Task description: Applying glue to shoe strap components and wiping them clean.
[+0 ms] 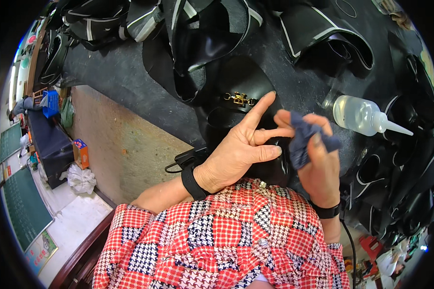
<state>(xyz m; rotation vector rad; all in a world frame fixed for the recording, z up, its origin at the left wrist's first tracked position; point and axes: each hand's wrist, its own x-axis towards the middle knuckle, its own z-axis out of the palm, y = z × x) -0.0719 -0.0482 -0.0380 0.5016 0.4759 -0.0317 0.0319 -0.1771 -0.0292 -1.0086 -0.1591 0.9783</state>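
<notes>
A glossy black leather piece (243, 74), which looks like a shoe upper, lies in front of me with a gold chain ornament (239, 99) on it. My left hand (231, 151) is over the near part of this piece, with its index finger stretched out beside the ornament and its thumb apart. Crumpled in my right hand (321, 176) is a dark blue cloth (305, 137), held between thumb and fingers, slightly blurred. The cloth is close to the fingertips of my left hand. Whether it touches the leather cannot be made out.
A clear squeeze bottle (359, 115) with a pointed nozzle lies on its side on the dark table (115, 72), right of my hands. More black pieces with pale edging (328, 38) are heaped at the back and right. Left of the table are the floor and a dark bench (55, 144).
</notes>
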